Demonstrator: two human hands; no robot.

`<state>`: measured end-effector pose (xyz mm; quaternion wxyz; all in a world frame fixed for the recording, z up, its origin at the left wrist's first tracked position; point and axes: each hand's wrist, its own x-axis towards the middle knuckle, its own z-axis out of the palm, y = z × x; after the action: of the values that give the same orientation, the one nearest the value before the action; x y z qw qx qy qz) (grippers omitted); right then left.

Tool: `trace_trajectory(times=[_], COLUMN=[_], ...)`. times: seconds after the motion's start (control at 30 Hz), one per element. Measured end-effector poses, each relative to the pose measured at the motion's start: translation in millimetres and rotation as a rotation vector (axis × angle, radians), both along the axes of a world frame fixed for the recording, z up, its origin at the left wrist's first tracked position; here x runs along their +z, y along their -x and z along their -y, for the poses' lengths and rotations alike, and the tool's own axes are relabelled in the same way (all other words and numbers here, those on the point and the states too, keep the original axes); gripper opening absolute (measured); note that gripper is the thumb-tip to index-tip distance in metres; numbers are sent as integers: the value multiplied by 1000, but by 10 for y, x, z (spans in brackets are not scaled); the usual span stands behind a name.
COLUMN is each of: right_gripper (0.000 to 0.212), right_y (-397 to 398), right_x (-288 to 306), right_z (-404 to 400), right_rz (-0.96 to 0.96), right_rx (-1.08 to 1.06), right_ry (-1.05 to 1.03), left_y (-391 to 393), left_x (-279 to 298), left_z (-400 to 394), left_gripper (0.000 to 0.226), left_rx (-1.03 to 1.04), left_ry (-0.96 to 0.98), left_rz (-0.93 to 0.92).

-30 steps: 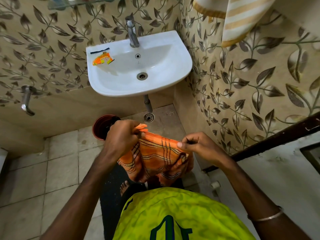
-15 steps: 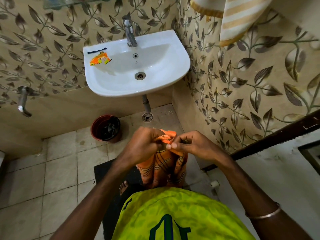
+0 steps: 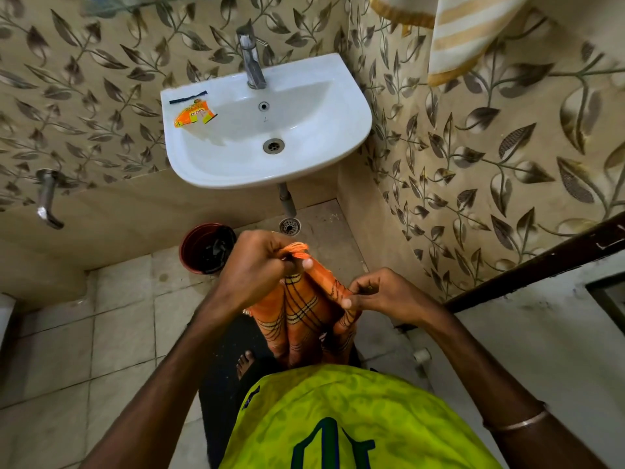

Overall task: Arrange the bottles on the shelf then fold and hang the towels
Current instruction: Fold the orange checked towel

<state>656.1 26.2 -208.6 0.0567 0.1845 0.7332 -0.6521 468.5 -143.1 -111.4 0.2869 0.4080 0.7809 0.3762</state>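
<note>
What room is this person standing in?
Most likely a small bathroom: a white wall-hung sink with a metal tap, a floor drain in the tiles, and a striped towel hanging up.

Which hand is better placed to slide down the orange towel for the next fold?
Probably the right hand: it pinches the orange towel lower along its edge, while the left hand grips the gathered top corners.

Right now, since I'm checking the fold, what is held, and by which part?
The orange towel: the left hand pinches its gathered top corners, the right hand pinches its edge lower down.
</note>
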Motion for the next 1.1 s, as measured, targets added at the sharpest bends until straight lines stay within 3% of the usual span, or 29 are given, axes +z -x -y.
trace_trajectory(times=[0.3,0.53,0.63,0.73,0.83,0.93,1.1], right_gripper=[10,8,10,9,8,9,30], right_y=[-71,-42,1,70,140,137,81], right_x=[-48,-20,-12,38,113,190,193], right_z=[-18,10,21,50,64,28,11], right_rz=[-11,-49,-55,-66,-68,-76,-73], right_rx=[-44,-80,-101,-77,-38,-55,-51], right_ry=[87,129,124,90,16,1,36], left_y=[147,205,154,-17,-199,-235,-203], left_x=[37,-53,-148,-232,-249,-267,-176], left_z=[93,87,52,-9,-68,-100,-133], left_gripper=[0,5,36,67,58,38,14], left_rx=[94,37,-33,-195,-315,-325,-239], left_ry=[41,195,315,283,148,125,126], left_rz=[-4,-218,-318,-263,-55,-75,-115])
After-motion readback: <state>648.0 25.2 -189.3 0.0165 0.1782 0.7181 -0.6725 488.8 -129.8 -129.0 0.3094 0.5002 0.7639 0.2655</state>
